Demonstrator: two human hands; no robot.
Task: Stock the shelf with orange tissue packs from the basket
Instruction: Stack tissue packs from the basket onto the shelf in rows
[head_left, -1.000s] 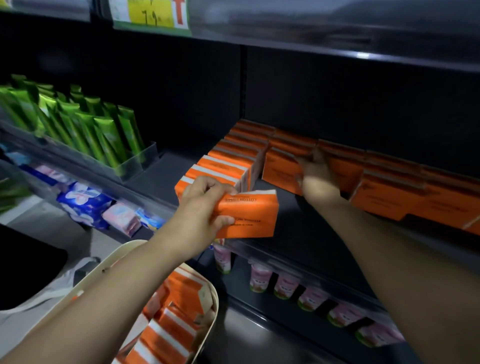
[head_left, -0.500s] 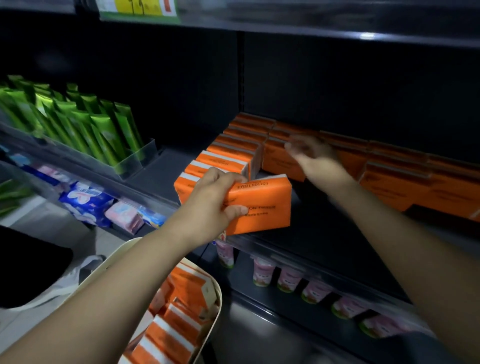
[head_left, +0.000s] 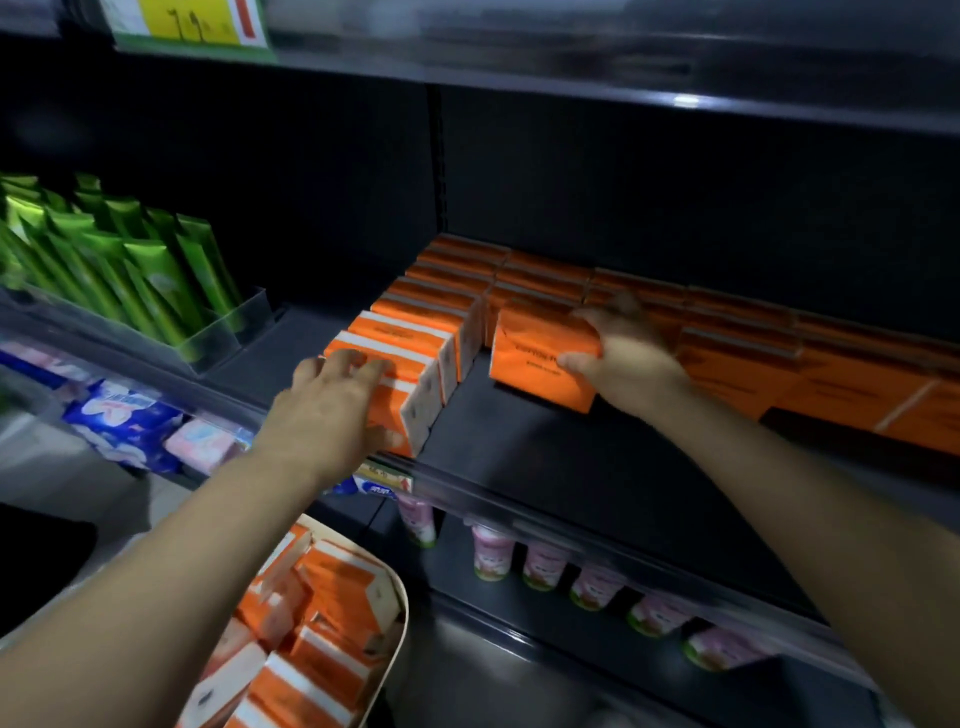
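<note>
Shelf (head_left: 597, 467): orange packs stand in rows.
Right hand (head_left: 628, 358): thumb and fingers clamp 1 orange tissue pack (head_left: 540, 366), upright on the shelf, fronting the 2nd row.
Left hand (head_left: 332, 410): fingers over the front pack (head_left: 415, 384) of the left row, thumb on its face.
Basket (head_left: 402, 608): lower left, holding more orange packs.

The dark shelf (head_left: 571, 467) carries orange tissue packs (head_left: 415, 332) standing on edge in rows, one front to back, others along the back. A clear tray (head_left: 228, 338) of green tubes (head_left: 156, 275) stands at its left.
</note>
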